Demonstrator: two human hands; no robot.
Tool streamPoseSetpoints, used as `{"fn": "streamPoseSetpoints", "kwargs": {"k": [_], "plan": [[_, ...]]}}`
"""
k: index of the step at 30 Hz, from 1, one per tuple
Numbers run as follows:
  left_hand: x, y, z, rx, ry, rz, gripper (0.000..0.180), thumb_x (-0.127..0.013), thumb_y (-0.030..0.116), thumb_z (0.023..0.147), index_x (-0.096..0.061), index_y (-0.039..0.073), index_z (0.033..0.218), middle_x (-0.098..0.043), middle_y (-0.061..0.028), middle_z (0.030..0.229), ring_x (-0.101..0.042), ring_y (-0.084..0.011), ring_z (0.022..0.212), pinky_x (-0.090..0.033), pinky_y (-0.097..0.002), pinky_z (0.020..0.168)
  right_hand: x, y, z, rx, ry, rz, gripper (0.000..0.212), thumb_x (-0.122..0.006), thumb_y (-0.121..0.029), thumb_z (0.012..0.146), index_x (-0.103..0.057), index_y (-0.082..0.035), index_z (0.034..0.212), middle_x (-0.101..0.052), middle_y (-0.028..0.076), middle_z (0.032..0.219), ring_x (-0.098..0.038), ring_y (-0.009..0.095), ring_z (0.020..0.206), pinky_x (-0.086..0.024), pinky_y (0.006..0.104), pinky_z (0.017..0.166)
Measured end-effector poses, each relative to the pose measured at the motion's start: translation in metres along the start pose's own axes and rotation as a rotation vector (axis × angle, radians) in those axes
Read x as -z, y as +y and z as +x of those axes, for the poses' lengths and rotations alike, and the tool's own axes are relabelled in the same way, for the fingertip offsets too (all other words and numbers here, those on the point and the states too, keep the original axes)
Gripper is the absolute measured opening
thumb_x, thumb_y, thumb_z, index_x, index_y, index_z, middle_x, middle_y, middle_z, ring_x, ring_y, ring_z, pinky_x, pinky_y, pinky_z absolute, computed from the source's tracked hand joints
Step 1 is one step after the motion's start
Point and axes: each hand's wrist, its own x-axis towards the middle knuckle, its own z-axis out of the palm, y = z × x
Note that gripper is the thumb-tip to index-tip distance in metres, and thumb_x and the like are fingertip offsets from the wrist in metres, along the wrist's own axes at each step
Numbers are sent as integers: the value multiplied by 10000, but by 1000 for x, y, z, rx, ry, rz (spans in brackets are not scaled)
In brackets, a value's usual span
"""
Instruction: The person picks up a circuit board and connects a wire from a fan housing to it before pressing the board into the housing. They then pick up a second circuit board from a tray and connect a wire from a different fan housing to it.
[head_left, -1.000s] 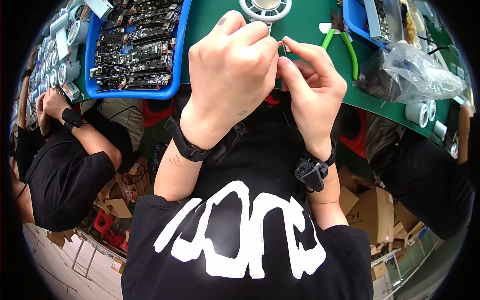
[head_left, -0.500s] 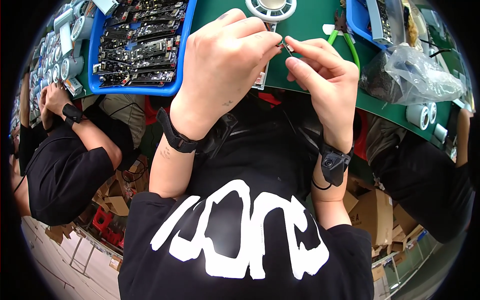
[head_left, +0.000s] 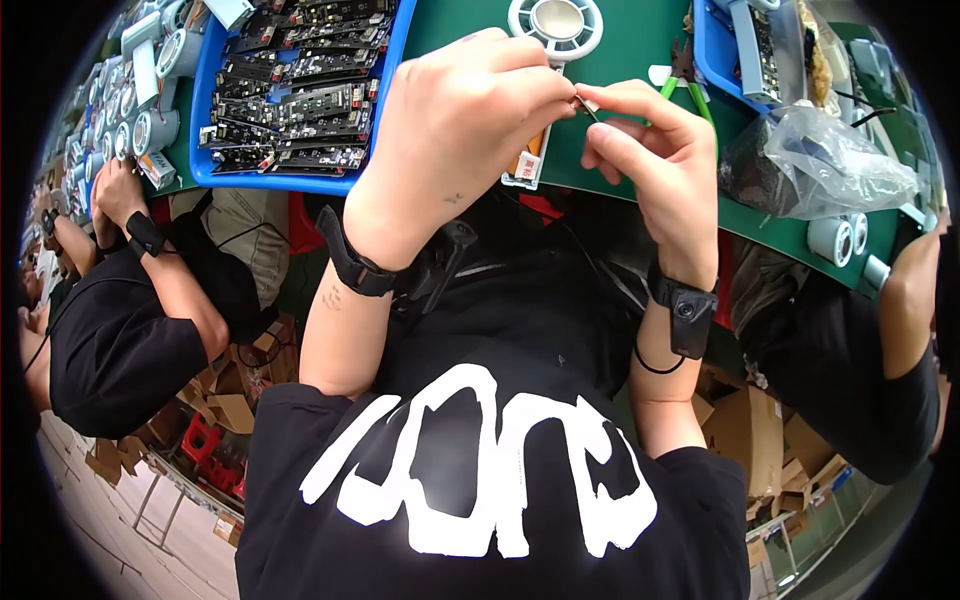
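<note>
Grip looked like the weak spot here. The left hand [head_left: 465, 110] was curled, back up, fingertips mostly hidden — couldn't tell what it had hold of. The right hand [head_left: 660, 145] was half open, thumb and index a bit apart around a thin dark part [head_left: 588, 110]; pinched or just touched, I couldn't say. That part sat between the two hands, over the green tabletop [head_left: 635, 45], so one fumble could've dropped it. Spoked white fan [head_left: 556, 20] was partly behind the left hand — a careless knuckle could've shoved it.
</note>
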Motion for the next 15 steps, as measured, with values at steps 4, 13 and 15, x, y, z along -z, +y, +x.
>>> {"fn": "streamPoseSetpoints", "kwargs": {"k": [4,13,15], "plan": [[-10,19,-15,392,191,-249,229,-836,63,748,-730,44,950,-665,-46,835,-658,-159,719,-537,-274,625,-13,-2,0,-81,79,246,287,-622,3,941,-653,55,1222,-634,68,1008,-654,130,728,-473,221,573],[-30,22,-34,425,324,-201,261,-811,41,765,-721,18,1009,-650,-100,911,-665,-247,783,-550,-327,671,-15,-1,5,-99,113,365,248,-580,-47,978,-623,41,1205,-616,88,1041,-651,145,704,-478,234,557],[-30,22,-32,385,336,-115,259,-823,38,763,-739,23,1008,-673,-87,918,-679,-234,848,-551,-324,703,-14,0,8,-103,94,390,247,-579,-47,978,-619,39,1207,-618,90,1038,-649,145,702,-479,234,556]]}}
